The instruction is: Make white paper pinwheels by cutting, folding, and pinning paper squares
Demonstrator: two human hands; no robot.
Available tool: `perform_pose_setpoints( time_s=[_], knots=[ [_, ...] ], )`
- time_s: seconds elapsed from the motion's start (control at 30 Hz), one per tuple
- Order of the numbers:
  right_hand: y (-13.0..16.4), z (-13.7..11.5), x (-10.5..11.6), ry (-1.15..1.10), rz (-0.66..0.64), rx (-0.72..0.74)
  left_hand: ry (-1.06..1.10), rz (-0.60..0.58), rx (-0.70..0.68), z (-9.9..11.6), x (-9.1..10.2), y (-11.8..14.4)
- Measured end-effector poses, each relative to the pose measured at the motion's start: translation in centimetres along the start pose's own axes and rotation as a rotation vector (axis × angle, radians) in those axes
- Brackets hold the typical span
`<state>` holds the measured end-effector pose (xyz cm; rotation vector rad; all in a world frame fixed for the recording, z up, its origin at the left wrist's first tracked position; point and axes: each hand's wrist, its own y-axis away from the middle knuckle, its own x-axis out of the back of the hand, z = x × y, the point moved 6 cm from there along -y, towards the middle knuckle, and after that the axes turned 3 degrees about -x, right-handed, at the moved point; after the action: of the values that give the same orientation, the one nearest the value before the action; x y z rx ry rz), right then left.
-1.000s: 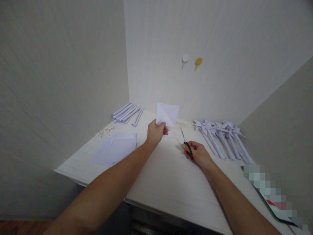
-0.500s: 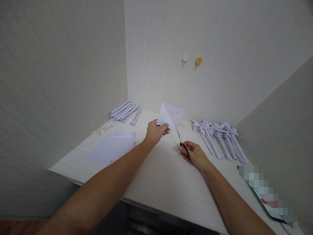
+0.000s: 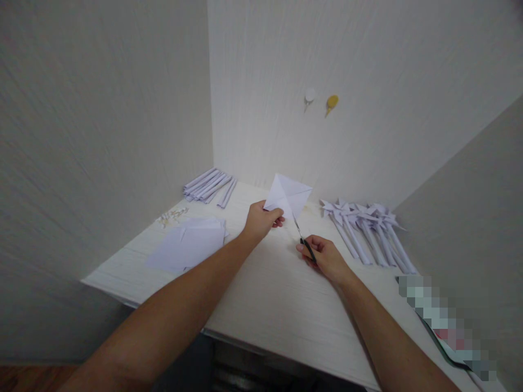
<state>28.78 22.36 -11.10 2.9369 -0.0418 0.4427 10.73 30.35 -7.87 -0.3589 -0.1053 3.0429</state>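
My left hand (image 3: 265,218) pinches the left corner of a white square of paper (image 3: 289,195), which is held above the table and shows diagonal creases. In my right hand (image 3: 322,255) is a pair of scissors (image 3: 307,249) with black handles, fingers wrapped round them. The scissors' blades point up and left, and their tips are at the paper's lower corner. Whether the blades are apart is too small to tell.
On the white table (image 3: 269,305), rolled paper tubes (image 3: 208,185) lie at back left. Nearer are small white pieces (image 3: 174,216) and a paper stack (image 3: 188,245). Several paper pinwheels (image 3: 368,228) lie at right, beside a blurred flat item (image 3: 445,326). Two hooks (image 3: 332,102) hang on the wall.
The paper in my left hand has shifted slightly right and tilted, so its creases show more clearly. My right hand with the scissors has hardly moved.
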Motion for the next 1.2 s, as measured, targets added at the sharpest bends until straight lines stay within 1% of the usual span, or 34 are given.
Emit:
perform_pose_setpoints(
  time_s=[0.47, 0.87, 1.2],
  knots=[
    [0.03, -0.06, 0.03, -0.004, 0.003, 0.012, 0.001, -0.017, 0.025, -0.12, -0.1, 0.05],
    [-0.13, 0.2, -0.01, -0.033, -0.004, 0.014, 0.073, -0.054, 0.035, -0.66, -0.3, -0.21],
    [-0.06, 0.04, -0.16, -0.057, -0.029, 0.016, 0.023, -0.077, 0.031, -0.72, -0.66, -0.05]
  ],
)
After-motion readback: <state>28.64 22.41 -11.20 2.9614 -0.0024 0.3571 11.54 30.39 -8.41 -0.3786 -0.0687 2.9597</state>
